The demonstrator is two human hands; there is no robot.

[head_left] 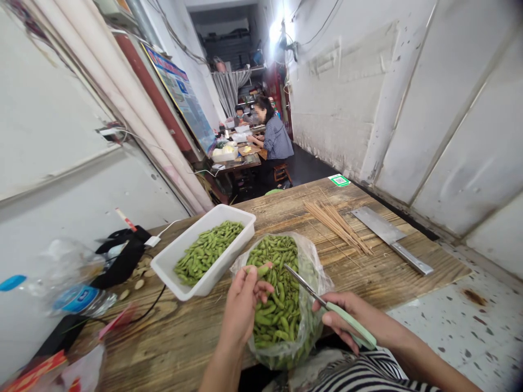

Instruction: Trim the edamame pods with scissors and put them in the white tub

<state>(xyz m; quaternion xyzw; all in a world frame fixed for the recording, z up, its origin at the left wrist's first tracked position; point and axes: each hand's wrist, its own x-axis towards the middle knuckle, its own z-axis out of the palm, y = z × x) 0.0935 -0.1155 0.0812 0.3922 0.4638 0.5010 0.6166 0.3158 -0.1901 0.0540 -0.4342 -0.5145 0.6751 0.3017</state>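
Between the thumb and fingers of my left hand (245,291) is a green edamame pod (261,269), held above an open clear plastic bag (312,272) full of edamame pods (281,305). My right hand (347,316) grips a pair of scissors (351,322) with pale green handles. Their metal blades point up and left over the bag, a little to the right of the held pod. Left of the bag stands a white plastic tub (229,280) with more edamame pods (208,250) in it.
Thin wooden skewers (337,226) and a cleaver (392,239) lie on the wooden table (175,332) to the right. A plastic bottle (84,299), cables and wrappers crowd its left side. Farther back, a person (273,136) sits at another table, with someone else beyond.
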